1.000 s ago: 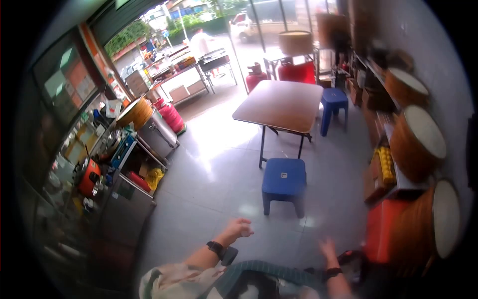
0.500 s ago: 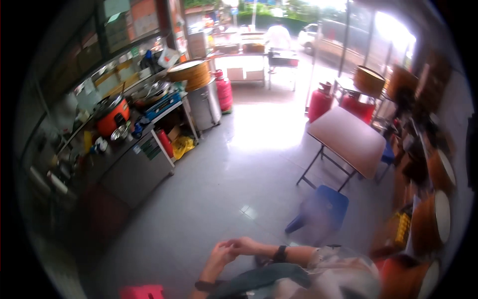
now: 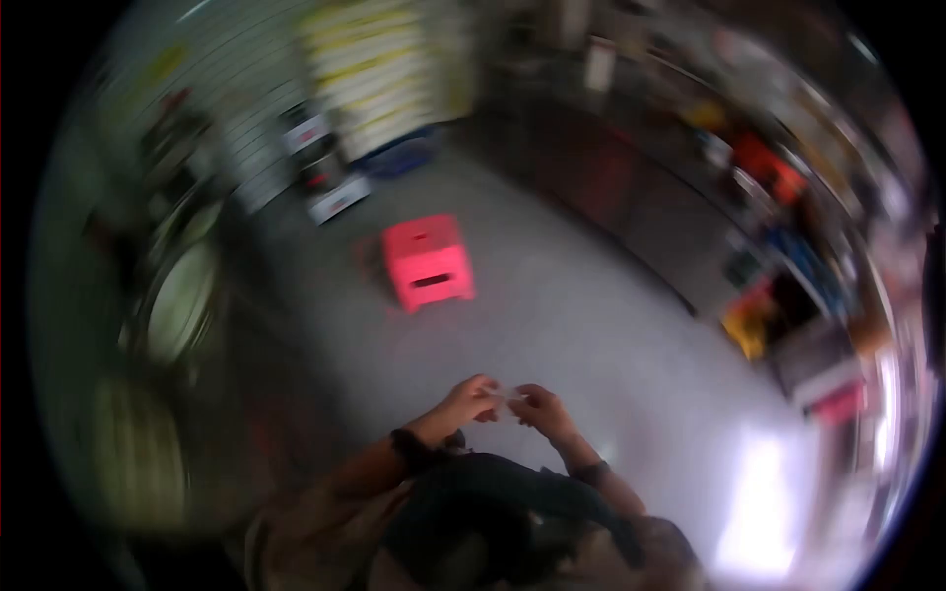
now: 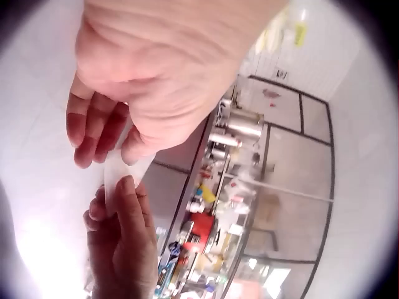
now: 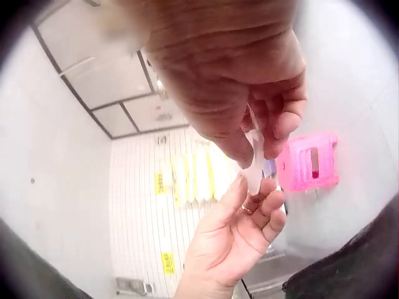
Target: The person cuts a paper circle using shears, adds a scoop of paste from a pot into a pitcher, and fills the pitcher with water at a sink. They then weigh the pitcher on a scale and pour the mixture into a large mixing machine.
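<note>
Both hands meet in front of the body in the head view, with a small white, translucent strip [image 3: 506, 395] between them. The left hand [image 3: 467, 400] pinches one end between thumb and fingers. At the other end, the right hand [image 3: 546, 411] also grips it with thumb and fingers. In the left wrist view the thin, flat strip [image 4: 115, 177] spans the short gap between the two thumbs. Seen from the right wrist, the strip [image 5: 254, 167] looks soft and narrow; I cannot tell whether it is paper or plastic.
A pink stool [image 3: 428, 258] stands on the grey floor ahead. Stacked white and yellow packs [image 3: 370, 79] sit by the tiled wall. A metal counter [image 3: 631, 187] with a red-orange cooker [image 3: 769, 165] runs along the right. Large round vessels [image 3: 183, 300] line the left side.
The head view has swung left from the doorway and table to the pink stool and tiled wall. The hands, apart at first, came together and now hold the white strip between them.
</note>
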The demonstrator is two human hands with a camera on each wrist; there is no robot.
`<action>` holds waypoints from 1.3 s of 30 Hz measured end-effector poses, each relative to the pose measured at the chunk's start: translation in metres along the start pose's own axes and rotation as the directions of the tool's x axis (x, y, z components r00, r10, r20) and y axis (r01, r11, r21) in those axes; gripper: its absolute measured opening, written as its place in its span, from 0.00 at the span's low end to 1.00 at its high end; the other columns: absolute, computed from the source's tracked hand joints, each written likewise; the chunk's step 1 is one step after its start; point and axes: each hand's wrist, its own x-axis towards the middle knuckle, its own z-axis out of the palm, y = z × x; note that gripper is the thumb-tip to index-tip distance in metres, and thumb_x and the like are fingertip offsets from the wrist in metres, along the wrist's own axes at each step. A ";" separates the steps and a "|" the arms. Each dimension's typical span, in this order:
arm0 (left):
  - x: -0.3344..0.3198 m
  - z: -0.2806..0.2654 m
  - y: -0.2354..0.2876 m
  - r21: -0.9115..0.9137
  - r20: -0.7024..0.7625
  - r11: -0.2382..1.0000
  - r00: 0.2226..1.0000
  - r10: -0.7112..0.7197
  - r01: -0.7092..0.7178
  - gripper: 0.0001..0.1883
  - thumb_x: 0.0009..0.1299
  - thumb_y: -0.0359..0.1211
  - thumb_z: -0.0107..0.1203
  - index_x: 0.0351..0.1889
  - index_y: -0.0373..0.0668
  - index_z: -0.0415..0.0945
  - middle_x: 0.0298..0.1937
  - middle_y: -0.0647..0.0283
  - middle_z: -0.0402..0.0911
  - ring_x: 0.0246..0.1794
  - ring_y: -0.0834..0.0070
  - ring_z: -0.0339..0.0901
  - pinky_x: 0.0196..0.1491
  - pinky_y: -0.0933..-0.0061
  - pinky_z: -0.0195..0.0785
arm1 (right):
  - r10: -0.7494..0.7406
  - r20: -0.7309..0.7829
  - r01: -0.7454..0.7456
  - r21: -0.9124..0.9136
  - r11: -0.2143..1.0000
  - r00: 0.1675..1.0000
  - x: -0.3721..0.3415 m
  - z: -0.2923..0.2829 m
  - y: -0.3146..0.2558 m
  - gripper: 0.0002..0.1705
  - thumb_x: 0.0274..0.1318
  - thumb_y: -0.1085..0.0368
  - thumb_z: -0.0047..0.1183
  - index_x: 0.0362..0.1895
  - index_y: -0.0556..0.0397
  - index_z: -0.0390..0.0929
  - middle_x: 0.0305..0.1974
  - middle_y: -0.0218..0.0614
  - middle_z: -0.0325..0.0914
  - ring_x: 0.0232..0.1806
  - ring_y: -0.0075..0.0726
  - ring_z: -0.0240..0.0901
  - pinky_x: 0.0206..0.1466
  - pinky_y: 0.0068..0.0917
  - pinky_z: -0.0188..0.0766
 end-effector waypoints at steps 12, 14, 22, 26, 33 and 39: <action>-0.045 -0.204 -0.010 -0.097 -0.540 0.975 0.833 0.118 -0.201 0.08 0.65 0.33 0.54 0.38 0.39 0.72 0.33 0.67 0.74 0.32 0.81 0.69 0.36 0.79 0.65 | 0.030 0.554 0.095 -0.195 0.976 0.832 0.179 0.166 -0.092 0.18 0.56 0.58 0.51 0.48 0.53 0.72 0.25 0.28 0.72 0.22 0.19 0.68 0.23 0.16 0.64; -0.049 -0.247 -0.004 -0.109 -0.644 0.918 0.731 0.226 -0.381 0.08 0.65 0.34 0.54 0.38 0.41 0.73 0.32 0.70 0.74 0.33 0.83 0.69 0.37 0.80 0.65 | 0.043 0.626 0.115 -0.209 0.971 0.779 0.224 0.192 -0.092 0.19 0.58 0.55 0.49 0.48 0.53 0.73 0.25 0.28 0.73 0.23 0.18 0.68 0.24 0.16 0.64; -0.057 -0.369 0.088 -0.135 -0.703 0.841 0.649 0.291 -0.524 0.06 0.66 0.32 0.53 0.38 0.42 0.73 0.31 0.71 0.75 0.33 0.83 0.70 0.42 0.80 0.64 | -0.140 0.694 0.308 -0.124 0.943 0.707 0.325 0.286 -0.206 0.20 0.56 0.61 0.51 0.53 0.49 0.70 0.31 0.27 0.70 0.27 0.18 0.67 0.28 0.16 0.65; -0.040 -0.422 0.110 -0.089 -0.717 0.809 0.601 0.353 -0.582 0.07 0.66 0.33 0.53 0.41 0.43 0.72 0.33 0.71 0.75 0.35 0.83 0.70 0.43 0.79 0.64 | -0.079 0.757 0.268 -0.130 0.955 0.649 0.386 0.324 -0.236 0.15 0.54 0.61 0.52 0.46 0.52 0.74 0.29 0.28 0.72 0.27 0.19 0.68 0.29 0.17 0.65; -0.020 -0.516 0.181 -0.297 -0.922 0.721 0.385 -0.046 -0.626 0.17 0.66 0.38 0.53 0.51 0.41 0.68 0.39 0.65 0.74 0.42 0.78 0.72 0.47 0.74 0.65 | -0.508 0.646 0.770 -0.204 0.605 0.570 0.505 0.405 -0.302 0.08 0.50 0.63 0.54 0.35 0.52 0.78 0.25 0.33 0.75 0.22 0.24 0.70 0.27 0.22 0.66; 0.004 -0.599 0.186 0.032 -0.981 0.930 0.167 0.099 -0.366 0.19 0.66 0.38 0.53 0.50 0.36 0.69 0.41 0.62 0.76 0.41 0.76 0.73 0.47 0.73 0.67 | -0.487 0.739 0.808 -0.128 0.575 0.464 0.578 0.488 -0.345 0.09 0.51 0.61 0.52 0.31 0.52 0.78 0.23 0.36 0.75 0.19 0.28 0.70 0.24 0.23 0.64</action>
